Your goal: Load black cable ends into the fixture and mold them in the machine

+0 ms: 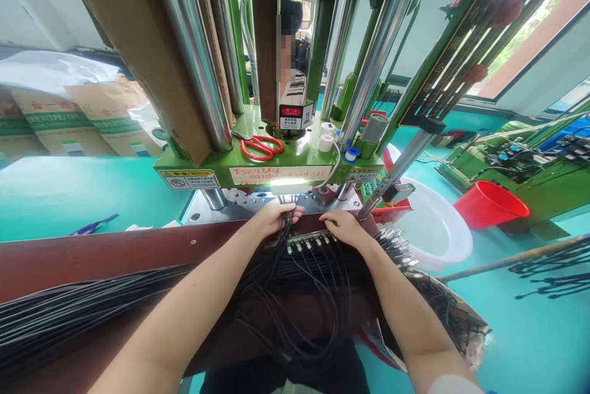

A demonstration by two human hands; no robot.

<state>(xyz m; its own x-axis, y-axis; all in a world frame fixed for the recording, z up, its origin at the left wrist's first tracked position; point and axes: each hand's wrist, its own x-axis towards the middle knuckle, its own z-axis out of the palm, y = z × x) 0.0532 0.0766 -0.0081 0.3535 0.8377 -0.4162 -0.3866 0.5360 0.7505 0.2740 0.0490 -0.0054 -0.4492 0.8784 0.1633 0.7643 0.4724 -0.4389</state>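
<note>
My left hand [273,217] is closed around a bunch of thin black cables [286,229] at the front of a green press machine [276,169]. My right hand [343,226] rests palm down, fingers together, on a row of metal-tipped cable ends [310,241] lying on the dark red bench [115,252]. The cables loop down toward my lap. A thick bundle of black cables [69,308] runs off to the left along the bench.
Red scissors [260,147] and small tape rolls [326,136] lie on the green machine plate. A white basin [437,228] and a red bucket [491,203] stand on the right. More finished cables [437,302] pile by my right arm. Cardboard boxes [69,117] stand far left.
</note>
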